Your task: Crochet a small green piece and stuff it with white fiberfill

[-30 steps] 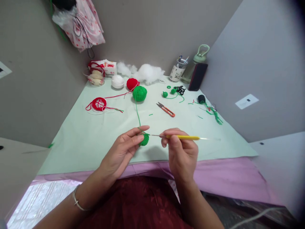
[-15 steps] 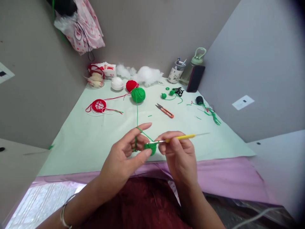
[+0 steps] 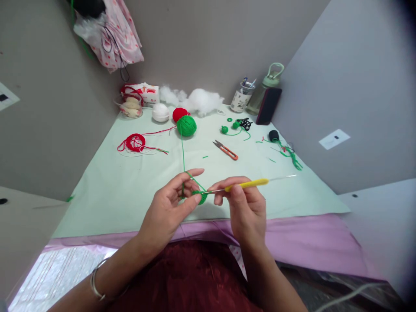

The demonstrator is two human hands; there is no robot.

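Observation:
My left hand (image 3: 169, 206) pinches a small green crochet piece (image 3: 200, 196) between thumb and fingers, and a green strand runs over its forefinger. That green strand (image 3: 183, 151) leads up the table to a green yarn ball (image 3: 186, 125). My right hand (image 3: 242, 203) grips a yellow-handled crochet hook (image 3: 248, 185), whose metal tip sits in the green piece. Both hands hover over the near edge of the pale green mat (image 3: 130, 190).
Orange thread snips (image 3: 225, 150) lie mid-mat. A red yarn ball (image 3: 180, 114), a white ball (image 3: 160, 112), loose red yarn (image 3: 134, 142), white stuffing (image 3: 198, 99), small green pieces (image 3: 231, 126), a cup (image 3: 240, 99), a bottle (image 3: 264, 89) and a dark phone (image 3: 268, 106) are at the back.
My left hand turned and re-gripped the green piece, with the strand now looped over its forefinger. The hook tilted upward on the right. The green ball shifted slightly left.

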